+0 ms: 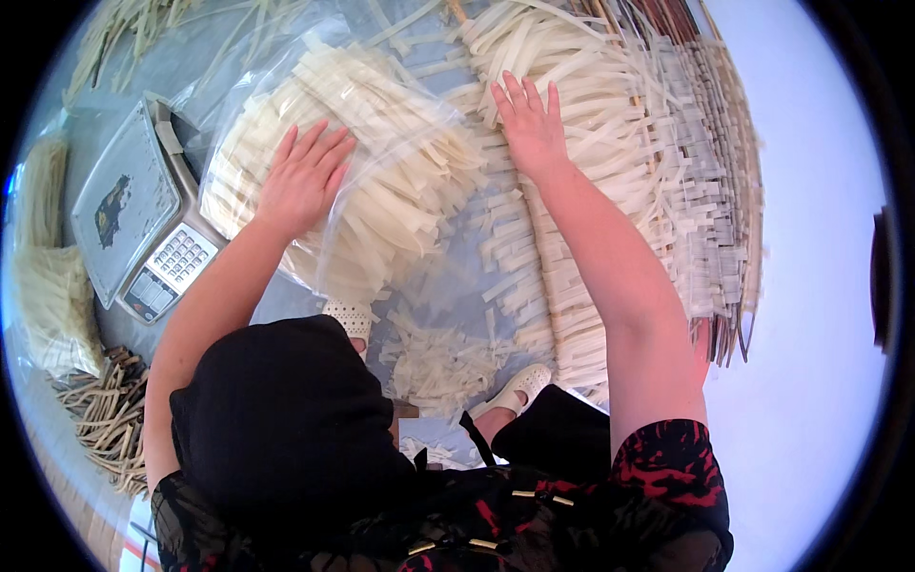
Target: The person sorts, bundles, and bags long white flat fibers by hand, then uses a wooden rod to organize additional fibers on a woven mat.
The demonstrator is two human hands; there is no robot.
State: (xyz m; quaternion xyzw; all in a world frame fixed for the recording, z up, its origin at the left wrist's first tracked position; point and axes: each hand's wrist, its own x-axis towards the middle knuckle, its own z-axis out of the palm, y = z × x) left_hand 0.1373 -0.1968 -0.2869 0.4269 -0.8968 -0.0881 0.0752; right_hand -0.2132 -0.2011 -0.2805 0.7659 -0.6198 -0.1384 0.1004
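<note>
My left hand [307,179] lies flat with fingers apart on a clear plastic bag [332,247]. Pale, flat dried noodle strips [372,186] fill the bag in a thick bundle. To the right, my right hand [532,129] is spread over a large pile of similar loose strips [593,93], its fingertips at the pile's left edge. Neither hand is closed around anything. Thin rods run through the stacked strips; one rod [541,272] shows along the near left side of the pile.
An electronic scale [179,254] with a metal tray stands left of the bag. Beyond it are more bagged strips [57,307] and a heap of brown sticks [118,429]. Broken strips [443,361] litter the floor near my shoes [525,386]. A white wall [808,250] borders the right.
</note>
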